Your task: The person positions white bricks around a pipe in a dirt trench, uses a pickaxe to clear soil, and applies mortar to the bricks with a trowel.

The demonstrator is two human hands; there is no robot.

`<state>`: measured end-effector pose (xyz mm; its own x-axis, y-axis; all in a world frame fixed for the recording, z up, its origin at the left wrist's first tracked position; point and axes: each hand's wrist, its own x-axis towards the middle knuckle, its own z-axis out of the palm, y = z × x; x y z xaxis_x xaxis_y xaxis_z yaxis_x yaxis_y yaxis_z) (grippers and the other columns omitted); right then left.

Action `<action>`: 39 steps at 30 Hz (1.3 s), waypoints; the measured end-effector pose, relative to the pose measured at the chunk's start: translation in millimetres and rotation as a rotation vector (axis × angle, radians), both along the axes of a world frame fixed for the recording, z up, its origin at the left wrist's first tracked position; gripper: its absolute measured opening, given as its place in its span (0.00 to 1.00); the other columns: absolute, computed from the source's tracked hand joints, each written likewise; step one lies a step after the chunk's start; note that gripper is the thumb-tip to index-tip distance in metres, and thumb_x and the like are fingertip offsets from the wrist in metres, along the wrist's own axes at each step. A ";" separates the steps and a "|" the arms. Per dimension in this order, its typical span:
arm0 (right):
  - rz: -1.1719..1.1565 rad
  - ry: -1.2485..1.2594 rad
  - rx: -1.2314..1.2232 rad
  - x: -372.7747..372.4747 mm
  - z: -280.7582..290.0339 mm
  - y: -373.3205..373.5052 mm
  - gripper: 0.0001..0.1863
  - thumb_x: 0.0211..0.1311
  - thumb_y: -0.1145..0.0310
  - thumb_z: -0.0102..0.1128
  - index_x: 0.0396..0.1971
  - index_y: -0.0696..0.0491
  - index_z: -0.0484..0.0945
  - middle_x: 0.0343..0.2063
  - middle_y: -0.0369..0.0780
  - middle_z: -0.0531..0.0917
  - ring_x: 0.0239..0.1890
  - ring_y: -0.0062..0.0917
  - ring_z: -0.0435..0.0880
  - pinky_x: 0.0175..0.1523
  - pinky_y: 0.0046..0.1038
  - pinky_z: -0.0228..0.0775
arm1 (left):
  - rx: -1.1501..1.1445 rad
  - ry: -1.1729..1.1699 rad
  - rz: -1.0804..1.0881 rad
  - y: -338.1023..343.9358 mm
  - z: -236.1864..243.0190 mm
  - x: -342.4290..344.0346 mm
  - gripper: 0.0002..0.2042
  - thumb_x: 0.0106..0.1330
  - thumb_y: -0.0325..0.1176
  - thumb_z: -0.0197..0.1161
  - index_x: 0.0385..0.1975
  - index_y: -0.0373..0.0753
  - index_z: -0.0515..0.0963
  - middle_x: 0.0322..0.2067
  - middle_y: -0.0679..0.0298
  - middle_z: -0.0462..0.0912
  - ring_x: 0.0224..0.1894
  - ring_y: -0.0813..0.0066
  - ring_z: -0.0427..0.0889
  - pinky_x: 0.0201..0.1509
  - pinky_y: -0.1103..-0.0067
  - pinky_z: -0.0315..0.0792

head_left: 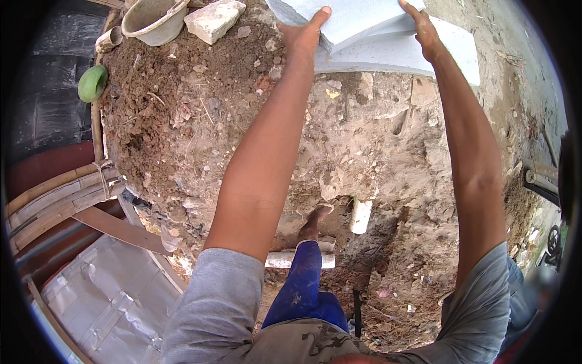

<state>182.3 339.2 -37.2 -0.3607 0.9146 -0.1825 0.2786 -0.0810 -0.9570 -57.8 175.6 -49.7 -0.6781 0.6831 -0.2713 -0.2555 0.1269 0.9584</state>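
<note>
Both arms outstretched: left hand [303, 33] and right hand [422, 27] clamp fingers on opposite edges of grey slab [357, 21], steadying it above second slab [418, 54] on rubble mound [242, 121].

We see pale grey blocks [370, 36], reddish-brown soil [200, 121], a green pipe fitting [92, 83] — and blue trousers [300, 291].

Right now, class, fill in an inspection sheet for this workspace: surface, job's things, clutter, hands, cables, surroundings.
Surface: bare soil mound, stony and uneven.
Job's things: pale grey block lying on a white slab.
Clutter: white stone chunk, bucket, green cap, white pipe stubs.
Hands: left hand and right hand both grip the block's edges.
Cables: nothing seen.
Surroundings: bamboo poles, silver sheeting.
</note>
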 end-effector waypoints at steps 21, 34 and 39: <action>-0.221 0.245 -0.405 8.5 -26.2 -312.4 0.57 0.50 0.40 0.67 0.71 0.65 0.56 0.66 0.57 0.66 0.70 0.49 0.63 0.71 0.53 0.58 | -0.185 0.060 -0.286 -235.3 42.9 -52.8 0.56 0.39 0.44 0.83 0.70 0.29 0.59 0.60 0.39 0.74 0.63 0.46 0.75 0.71 0.58 0.66; 0.410 -0.020 -0.369 -166.8 -117.7 -366.8 0.53 0.66 0.42 0.62 0.76 0.60 0.45 0.70 0.61 0.61 0.72 0.46 0.63 0.73 0.39 0.58 | -0.412 0.500 -0.101 -375.0 -12.9 -185.7 0.58 0.50 0.41 0.80 0.78 0.37 0.45 0.73 0.43 0.57 0.72 0.48 0.62 0.74 0.62 0.60; 0.082 0.208 -0.582 -125.0 -100.6 -277.3 0.56 0.67 0.36 0.57 0.76 0.62 0.41 0.73 0.59 0.56 0.75 0.48 0.56 0.75 0.45 0.55 | -0.378 0.497 0.028 -387.6 -6.7 -181.7 0.56 0.54 0.40 0.78 0.78 0.37 0.45 0.74 0.45 0.55 0.75 0.49 0.57 0.76 0.61 0.54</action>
<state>57.3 61.9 -137.8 -0.5075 0.6539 -0.5612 0.1183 -0.5922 -0.7971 -239.6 -212.0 -56.5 -0.8014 0.5819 -0.1382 0.2013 0.4800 0.8539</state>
